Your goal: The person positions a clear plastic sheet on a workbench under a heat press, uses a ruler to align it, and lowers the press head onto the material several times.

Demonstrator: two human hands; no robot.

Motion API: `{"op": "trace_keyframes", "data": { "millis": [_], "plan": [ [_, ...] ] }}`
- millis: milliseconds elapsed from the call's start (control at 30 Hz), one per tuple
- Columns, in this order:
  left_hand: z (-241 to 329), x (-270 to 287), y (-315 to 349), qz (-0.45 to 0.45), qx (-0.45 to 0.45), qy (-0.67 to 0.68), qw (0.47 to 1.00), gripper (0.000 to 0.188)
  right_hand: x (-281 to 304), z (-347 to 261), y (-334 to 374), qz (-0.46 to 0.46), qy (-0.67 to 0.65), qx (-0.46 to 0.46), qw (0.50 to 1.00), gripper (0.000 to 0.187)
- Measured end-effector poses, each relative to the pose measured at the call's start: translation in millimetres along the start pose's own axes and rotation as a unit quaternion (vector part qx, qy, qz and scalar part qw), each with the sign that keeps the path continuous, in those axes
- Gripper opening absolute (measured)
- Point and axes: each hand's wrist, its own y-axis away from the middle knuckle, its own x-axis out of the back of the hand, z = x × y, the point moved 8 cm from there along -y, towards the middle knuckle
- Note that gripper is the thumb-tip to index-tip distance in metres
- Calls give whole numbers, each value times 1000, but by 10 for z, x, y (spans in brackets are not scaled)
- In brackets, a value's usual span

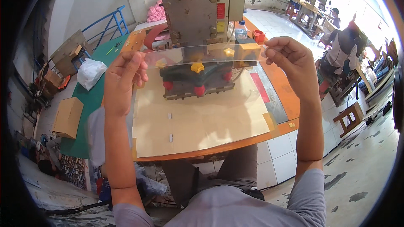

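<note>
A long strip of clear plastic film (176, 55) is stretched level between my two hands, above the work table. My left hand (126, 69) pinches its left end, and my right hand (290, 54) pinches the right end between thumb and fingers. Through and behind the strip stands a press machine (189, 14) with a dark clamping head that has yellow star knobs (197, 67) and red knobs (199, 90). Below lies a beige sheet (202, 122) taped to the orange table (290, 88), with two small white pieces (171, 137) on its left part.
On the left, a green table (97, 101) carries a white plastic bag (90, 73) and a cardboard box (68, 117). A water bottle (241, 30) and a red cup (258, 36) stand behind the press. At right are a wooden stool (350, 119) and a person (343, 46); others sit farther back.
</note>
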Motion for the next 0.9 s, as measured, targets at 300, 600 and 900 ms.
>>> {"op": "trace_keyframes", "data": {
  "millis": [300, 600, 900],
  "plan": [
    [131, -81, 87, -12, -20, -15, 1000, 25, 109, -11, 16, 33, 34, -1, 999, 20],
    [211, -162, 153, -28, -21, -23, 999, 26, 196, 67, 16, 37, 58, -8, 998, 18],
    [329, -279, 203, -48, -31, -32, 998, 24, 265, 119, 34, 43, 78, -16, 996, 20]
  ]
}}
